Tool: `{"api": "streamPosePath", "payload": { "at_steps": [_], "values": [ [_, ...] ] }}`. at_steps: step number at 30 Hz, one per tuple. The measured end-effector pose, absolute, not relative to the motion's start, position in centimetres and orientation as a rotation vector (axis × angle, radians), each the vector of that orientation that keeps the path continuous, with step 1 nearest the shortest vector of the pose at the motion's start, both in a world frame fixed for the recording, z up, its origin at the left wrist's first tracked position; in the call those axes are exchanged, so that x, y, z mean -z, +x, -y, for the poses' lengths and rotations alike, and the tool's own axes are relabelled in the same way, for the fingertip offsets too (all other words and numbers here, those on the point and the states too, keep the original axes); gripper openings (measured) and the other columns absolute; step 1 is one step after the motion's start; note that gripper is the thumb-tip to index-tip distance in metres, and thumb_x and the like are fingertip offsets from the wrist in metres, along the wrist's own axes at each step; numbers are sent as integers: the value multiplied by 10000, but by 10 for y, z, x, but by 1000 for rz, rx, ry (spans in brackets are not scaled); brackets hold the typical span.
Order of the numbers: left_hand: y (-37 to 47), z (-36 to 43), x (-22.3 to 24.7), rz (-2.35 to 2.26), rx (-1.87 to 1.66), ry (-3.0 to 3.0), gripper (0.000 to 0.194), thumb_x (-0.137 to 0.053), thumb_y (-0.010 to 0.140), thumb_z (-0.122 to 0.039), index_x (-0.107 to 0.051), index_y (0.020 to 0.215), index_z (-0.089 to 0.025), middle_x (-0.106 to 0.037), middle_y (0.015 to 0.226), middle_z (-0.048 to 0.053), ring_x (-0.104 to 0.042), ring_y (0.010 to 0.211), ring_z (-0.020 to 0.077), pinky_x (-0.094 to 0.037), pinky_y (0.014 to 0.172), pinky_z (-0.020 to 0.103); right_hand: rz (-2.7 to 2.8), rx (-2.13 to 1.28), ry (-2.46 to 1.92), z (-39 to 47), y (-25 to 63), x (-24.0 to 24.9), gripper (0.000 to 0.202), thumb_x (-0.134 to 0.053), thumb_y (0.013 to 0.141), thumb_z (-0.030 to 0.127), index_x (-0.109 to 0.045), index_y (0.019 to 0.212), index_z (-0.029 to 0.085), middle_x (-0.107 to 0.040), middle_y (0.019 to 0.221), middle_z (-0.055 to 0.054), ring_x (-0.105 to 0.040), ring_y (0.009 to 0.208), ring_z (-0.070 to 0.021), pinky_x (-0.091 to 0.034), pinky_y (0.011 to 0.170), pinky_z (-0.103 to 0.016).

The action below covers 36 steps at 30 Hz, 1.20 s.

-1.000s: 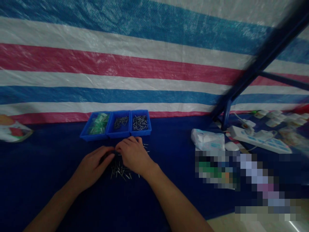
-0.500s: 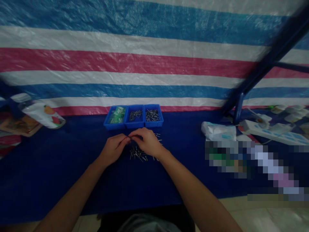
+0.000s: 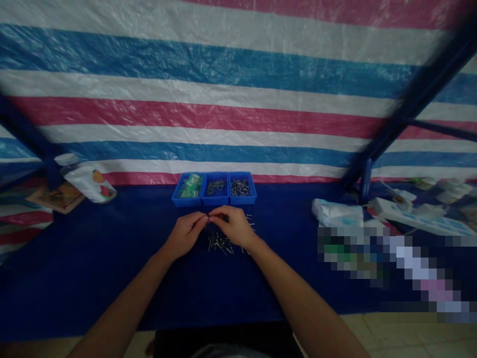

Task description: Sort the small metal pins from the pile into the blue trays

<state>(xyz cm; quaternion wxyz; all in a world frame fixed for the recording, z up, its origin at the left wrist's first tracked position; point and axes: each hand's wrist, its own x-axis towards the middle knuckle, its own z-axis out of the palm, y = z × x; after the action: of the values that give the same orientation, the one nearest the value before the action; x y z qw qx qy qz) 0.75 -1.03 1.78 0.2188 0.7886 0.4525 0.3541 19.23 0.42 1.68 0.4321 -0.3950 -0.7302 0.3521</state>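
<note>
My left hand [image 3: 187,232] and my right hand [image 3: 233,226] meet fingertip to fingertip over the blue table, both closed in a pinch. Whatever sits between the fingers is too small and dark to make out. Just below them lies a loose pile of thin metal screw-like pieces [image 3: 219,242], partly covered by my right hand. Beyond the hands stand three blue bins side by side. The left bin [image 3: 187,201] holds green and clear packets, the middle bin [image 3: 215,201] some thin metal pieces, and the right bin [image 3: 243,200] a denser heap of dark metal pieces.
A tilted white-capped bottle [image 3: 89,181] is at the left, by a brown tray-like object [image 3: 59,198]. At the right are a plastic-wrapped packet [image 3: 337,212] and a white power strip [image 3: 421,216]. A striped tarp [image 3: 223,117] hangs behind the blue table [image 3: 208,293].
The view has shifted, so the bins, bottle and table appear lower. My hands stay pinched together over the pile, with the fingers only slightly moved.
</note>
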Motion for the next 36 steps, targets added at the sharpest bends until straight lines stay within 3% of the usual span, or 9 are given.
{"api": "streamPosePath", "payload": {
  "at_steps": [3,9,17,22,25,28,31,33,36],
  "values": [
    [6,11,-17,-1240,-968,2166,396,-401,1003,-404,-598,749,-173,-589,674,-5,-546,626,140,-424,645,265,1757,-961,-983,-6,191,-16,104,-678,846,251,-751,895,195,-742,891,-26,-628,774,-126,-471,756,-273],
    [0,11,-11,-1199,-1063,2085,472,-338,1007,-476,-666,1086,-146,-635,770,28,-563,651,153,-451,647,281,1302,-1326,-840,-14,197,-20,232,-737,743,388,-724,905,222,-726,872,-14,-603,724,-121,-477,723,-281],
    [-5,7,-3,-1219,-1020,2118,504,-310,1014,-478,-693,1024,-150,-638,764,34,-574,667,163,-469,674,290,1036,-1495,-1020,-19,205,-28,451,-741,690,584,-577,614,171,-516,523,39,-416,454,-63,-289,465,-230],
    [-4,8,-6,-1245,-976,2144,462,-343,1005,-446,-702,1004,-155,-656,779,32,-589,682,166,-483,697,293,1015,-1475,-1056,-25,189,-36,459,-653,762,597,-650,941,174,-687,817,-27,-520,487,-69,-300,454,-220],
    [-5,10,-9,-1276,-969,2152,460,-342,1002,-444,-703,1008,-159,-665,784,36,-594,679,170,-495,713,301,1230,-1241,-1115,-4,202,-46,417,-649,789,538,-653,1007,183,-692,829,-36,-568,547,-105,-417,526,-254],
    [-6,9,-11,-1301,-977,2163,437,-356,997,-430,-706,1014,-168,-675,791,35,-601,678,169,-503,728,302,1496,-743,-1259,46,254,-46,367,-591,864,500,-675,1073,210,-715,924,-76,-651,790,-194,-515,733,-353],
    [-4,8,-12,-1312,-989,2197,400,-391,989,-418,-712,988,-179,-693,808,30,-615,698,169,-498,737,293,1502,85,-1567,108,331,-24,329,-573,878,492,-694,1008,214,-702,1020,-118,-623,1037,-291,-445,972,-505],
    [-1,8,-13,-1310,-971,2223,382,-414,989,-420,-712,964,-182,-702,815,27,-623,704,167,-487,728,283,1359,463,-1790,141,382,-2,387,-551,876,532,-690,1018,200,-668,1114,-162,-580,1134,-356,-383,1026,-589],
    [2,7,-12,-1315,-929,2251,373,-435,991,-434,-707,940,-183,-711,818,24,-628,705,165,-459,685,271,1323,545,-2105,170,434,28,602,-487,849,659,-645,1196,193,-483,1407,-220,-345,1367,-482,-348,1012,-693]
  ]
}}
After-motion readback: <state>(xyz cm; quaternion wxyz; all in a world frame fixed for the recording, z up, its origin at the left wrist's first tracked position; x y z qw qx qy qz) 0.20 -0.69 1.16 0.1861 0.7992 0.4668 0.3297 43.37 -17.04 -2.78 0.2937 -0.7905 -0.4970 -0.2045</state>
